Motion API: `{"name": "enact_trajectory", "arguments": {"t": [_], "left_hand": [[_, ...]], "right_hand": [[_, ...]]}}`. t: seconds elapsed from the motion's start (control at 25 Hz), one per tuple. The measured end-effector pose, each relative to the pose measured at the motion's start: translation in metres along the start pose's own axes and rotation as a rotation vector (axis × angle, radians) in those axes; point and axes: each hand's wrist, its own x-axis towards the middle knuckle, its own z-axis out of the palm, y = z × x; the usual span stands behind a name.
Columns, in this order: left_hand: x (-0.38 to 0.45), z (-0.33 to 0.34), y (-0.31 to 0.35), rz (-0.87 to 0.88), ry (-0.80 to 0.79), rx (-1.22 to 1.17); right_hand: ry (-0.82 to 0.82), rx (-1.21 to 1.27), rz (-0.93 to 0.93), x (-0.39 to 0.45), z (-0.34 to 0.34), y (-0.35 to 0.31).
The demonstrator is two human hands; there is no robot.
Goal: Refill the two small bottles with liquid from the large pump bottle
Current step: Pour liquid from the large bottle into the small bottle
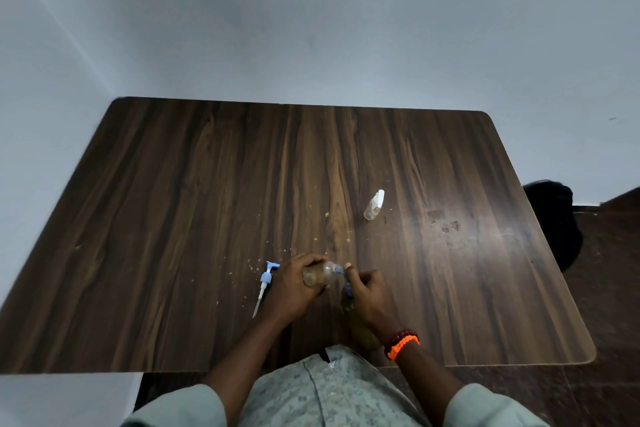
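Observation:
My left hand point(294, 288) grips a clear bottle of brownish liquid point(320, 277), tipped on its side with its neck pointing right. The neck meets the blue top of a second bottle point(348, 289), which my right hand point(369, 298) holds by its upper part. That bottle's greenish-brown body point(360, 329) runs down under my right wrist, mostly hidden. The blue and white pump head point(266, 282) with its dip tube lies on the table just left of my left hand. A small clear bottle with a white cap point(374, 206) lies on its side farther back, to the right.
The dark wood table point(173, 218) stands against grey walls at the back and left. Small crumbs point(254, 267) and stains point(450, 227) dot its surface. A black object point(554, 218) sits on the floor past the right edge.

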Motion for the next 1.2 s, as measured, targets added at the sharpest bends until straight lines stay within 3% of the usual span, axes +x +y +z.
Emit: {"name": "enact_trajectory", "arguments": {"t": [1.2], "left_hand": [[-0.001, -0.005, 0.002, -0.016, -0.007, 0.0]], "right_hand": [[-0.017, 0.02, 0.024, -0.002, 0.001, -0.009]]}}
